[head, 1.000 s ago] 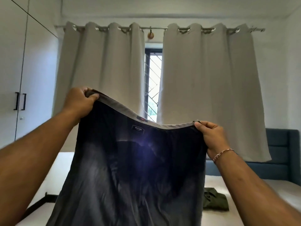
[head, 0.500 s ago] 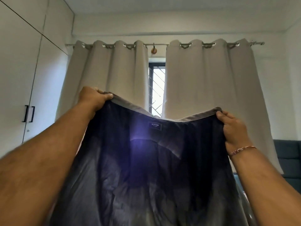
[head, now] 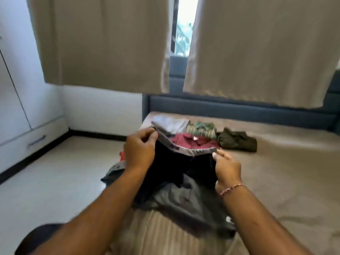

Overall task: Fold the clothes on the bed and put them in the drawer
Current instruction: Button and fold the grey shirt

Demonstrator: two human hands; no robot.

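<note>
Fingers (head: pixel 150 136) of the left hand (head: pixel 139 151) are curled and pinch the left end of the light grey waistband (head: pixel 185 150) of a dark garment (head: pixel 182 183). The right hand (head: pixel 227 171) pinches the right end of the same waistband between thumb and curled fingers. A beaded bracelet (head: pixel 232 188) sits on the right wrist. The waistband sags between the 2 hands, with a small dark label just below it; the label text is too blurred to read.

The garment's lower part lies bunched on the tan bed (head: pixel 285 172) near its left edge, and a grey portion of it spreads toward the viewer. The frame is motion-blurred.

Beyond the hands, near the headboard (head: pixel 239 109), 4 other items lie on the bed: a folded light grey piece (head: pixel 171 124), a maroon garment (head: pixel 195 142) partly hidden by the waistband, a green striped patterned piece (head: pixel 203 130) and a crumpled olive garment (head: pixel 237 139). The olive one lies just beside the patterned one. A small red patch (head: pixel 121 156) shows left of the left hand; what it belongs to cannot be told.

On the left, a white wardrobe (head: pixel 14 107) has a drawer (head: pixel 36 139) with a bar handle, closed. 2 beige curtains (head: pixel 103 43) hang above the headboard with a gap between them.
</note>
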